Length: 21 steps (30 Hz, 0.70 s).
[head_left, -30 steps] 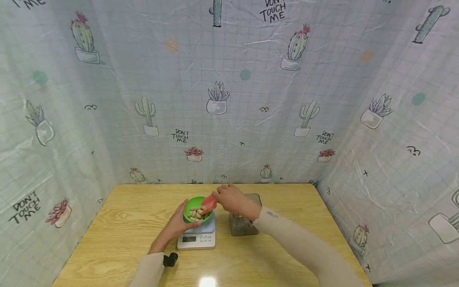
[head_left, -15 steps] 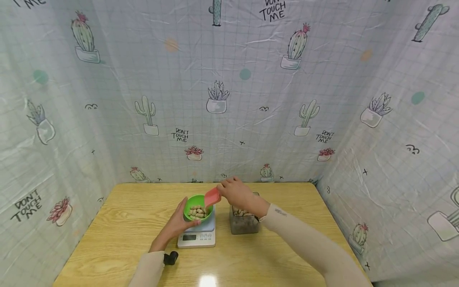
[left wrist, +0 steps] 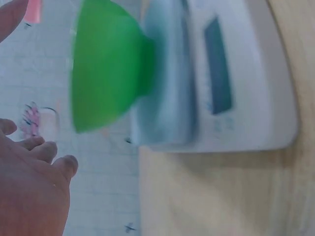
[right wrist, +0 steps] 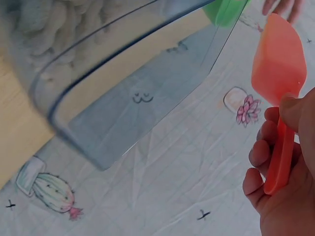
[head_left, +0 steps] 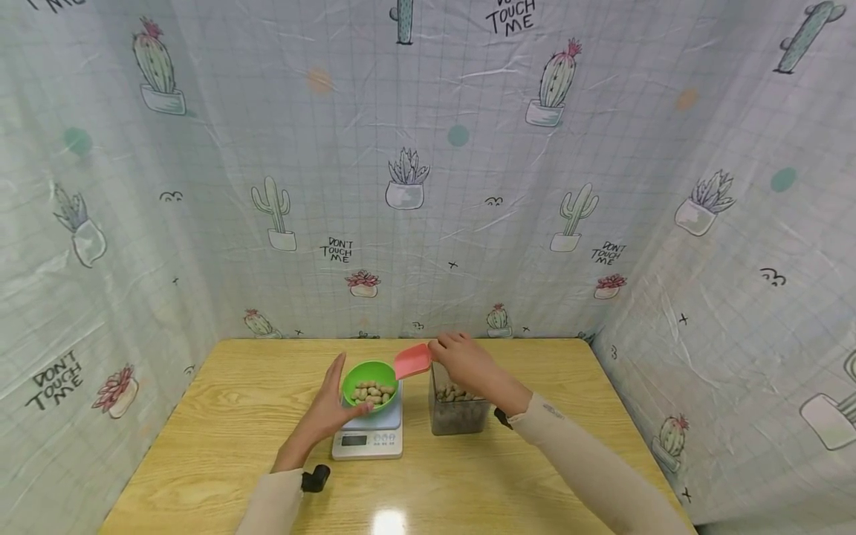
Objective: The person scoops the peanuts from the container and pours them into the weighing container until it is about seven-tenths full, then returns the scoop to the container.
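Cactus curtain [head_left: 421, 96] behind bench [head_left: 521, 468]; lower centre, my right grip [head_left: 466, 365] holds scoop [head_left: 412, 362], probably light, stiff, best by handle [right wrist: 279, 169]; left grip [head_left: 326, 410] wide beside bowl [head_left: 361, 371].

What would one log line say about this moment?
left hand: beside green bowl; right hand: holds red scoop; bowl: on scale, contains peanuts

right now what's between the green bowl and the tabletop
The white scale; the green bowl stands on it, above the tabletop, in the left wrist view.
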Each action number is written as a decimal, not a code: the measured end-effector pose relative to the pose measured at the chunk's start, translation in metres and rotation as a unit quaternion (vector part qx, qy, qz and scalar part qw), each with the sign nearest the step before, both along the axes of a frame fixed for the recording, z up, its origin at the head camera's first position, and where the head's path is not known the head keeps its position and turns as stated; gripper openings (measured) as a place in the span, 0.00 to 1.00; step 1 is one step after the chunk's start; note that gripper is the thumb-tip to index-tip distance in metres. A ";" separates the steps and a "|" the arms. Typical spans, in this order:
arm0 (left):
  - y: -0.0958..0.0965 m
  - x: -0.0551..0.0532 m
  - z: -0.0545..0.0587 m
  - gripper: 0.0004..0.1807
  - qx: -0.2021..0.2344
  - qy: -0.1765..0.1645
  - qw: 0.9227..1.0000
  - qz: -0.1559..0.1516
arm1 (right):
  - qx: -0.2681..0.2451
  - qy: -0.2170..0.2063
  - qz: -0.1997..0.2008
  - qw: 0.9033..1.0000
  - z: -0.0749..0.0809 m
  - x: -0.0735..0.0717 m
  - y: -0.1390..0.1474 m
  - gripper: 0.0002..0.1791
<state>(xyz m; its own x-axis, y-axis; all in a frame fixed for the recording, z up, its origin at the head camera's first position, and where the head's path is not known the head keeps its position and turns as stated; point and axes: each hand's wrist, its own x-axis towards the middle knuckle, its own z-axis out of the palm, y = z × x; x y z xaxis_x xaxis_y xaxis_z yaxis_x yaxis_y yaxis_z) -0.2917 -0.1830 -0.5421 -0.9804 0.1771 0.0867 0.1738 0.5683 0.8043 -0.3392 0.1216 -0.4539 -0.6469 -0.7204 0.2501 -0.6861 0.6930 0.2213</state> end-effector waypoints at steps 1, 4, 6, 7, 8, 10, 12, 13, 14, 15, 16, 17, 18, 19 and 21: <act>0.002 0.000 0.003 0.64 0.002 0.009 1.000 -0.001 | -0.005 0.000 -0.002 1.000 0.000 0.001 0.003 0.07; 0.008 0.003 0.012 0.62 0.011 0.031 0.999 -0.001 | -0.012 -0.003 -0.010 1.000 0.002 0.004 0.015 0.06; 0.013 0.005 0.019 0.61 0.020 0.039 0.999 -0.004 | -0.016 -0.002 -0.015 1.000 0.003 0.006 0.023 0.06; 0.016 0.006 0.022 0.60 0.026 0.040 0.999 -0.006 | -0.021 -0.001 -0.016 1.000 0.004 0.007 0.027 0.05; 0.019 0.008 0.025 0.60 0.032 0.041 0.999 -0.009 | -0.023 0.002 -0.018 1.000 0.004 0.008 0.031 0.05; 0.025 0.009 0.031 0.59 0.042 0.044 0.998 -0.017 | -0.033 0.011 -0.021 0.999 0.005 0.010 0.039 0.05; 0.032 0.010 0.036 0.59 0.046 0.050 0.997 -0.025 | -0.038 0.021 -0.023 0.999 0.006 0.012 0.047 0.04; 0.036 0.010 0.038 0.58 0.047 0.052 0.997 -0.028 | -0.041 0.026 -0.023 0.999 0.006 0.013 0.050 0.05; 0.039 0.009 0.040 0.58 0.047 0.055 0.997 -0.032 | -0.042 0.030 -0.024 0.998 0.007 0.014 0.054 0.05; 0.043 0.009 0.042 0.58 0.048 0.056 0.997 -0.035 | -0.044 0.032 -0.024 0.998 0.008 0.015 0.057 0.05; 0.047 0.009 0.043 0.58 0.050 0.057 0.996 -0.037 | -0.045 0.034 -0.025 0.998 0.008 0.016 0.059 0.05; 0.050 0.009 0.045 0.58 0.048 0.058 0.996 -0.038 | -0.044 0.035 -0.027 0.998 0.009 0.017 0.062 0.05; 0.054 0.008 0.045 0.57 0.048 0.059 0.996 -0.040 | -0.044 0.034 -0.029 0.998 0.010 0.018 0.064 0.05; 0.058 0.008 0.046 0.57 0.048 0.056 0.996 -0.043 | -0.043 0.031 -0.031 0.998 0.011 0.020 0.067 0.05; 0.066 0.007 0.046 0.57 0.057 0.049 0.996 -0.053 | -0.041 0.031 -0.036 0.998 0.011 0.022 0.071 0.04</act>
<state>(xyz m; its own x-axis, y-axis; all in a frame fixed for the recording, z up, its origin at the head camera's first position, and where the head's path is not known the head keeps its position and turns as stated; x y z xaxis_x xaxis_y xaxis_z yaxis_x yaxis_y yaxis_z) -0.2848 -0.1173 -0.4959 -0.9428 0.2620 0.2061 0.3082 0.4494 0.8385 -0.3168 0.1930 -0.4427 -0.6782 -0.6478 0.3470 -0.6203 0.7578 0.2023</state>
